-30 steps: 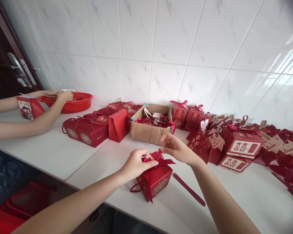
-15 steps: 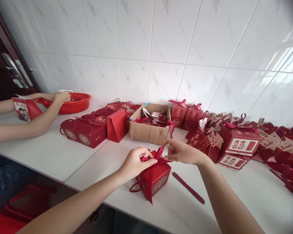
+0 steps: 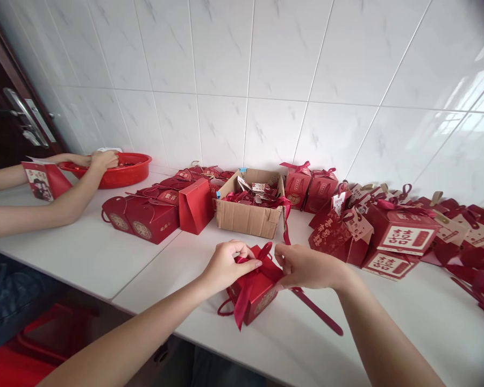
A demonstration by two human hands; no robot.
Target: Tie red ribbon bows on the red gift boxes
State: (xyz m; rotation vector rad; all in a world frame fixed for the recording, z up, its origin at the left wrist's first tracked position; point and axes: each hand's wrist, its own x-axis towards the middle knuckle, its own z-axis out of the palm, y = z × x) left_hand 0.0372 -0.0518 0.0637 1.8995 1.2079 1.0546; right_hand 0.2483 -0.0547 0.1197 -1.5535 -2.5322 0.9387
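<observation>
**Both hands at the bow**

Head view: our left hand (image 3: 228, 263) and right hand (image 3: 306, 266) pinch the satin ribbon (image 3: 263, 256) atop the small red gift box (image 3: 261, 300), near the white counter's (image 3: 177, 263) front edge. We judge the box light, crushable cardboard and the ribbon slippery, best gripped by its loops.

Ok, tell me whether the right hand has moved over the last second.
Yes: the right hand has dropped away from the cardboard box, down onto the red gift box.
</observation>
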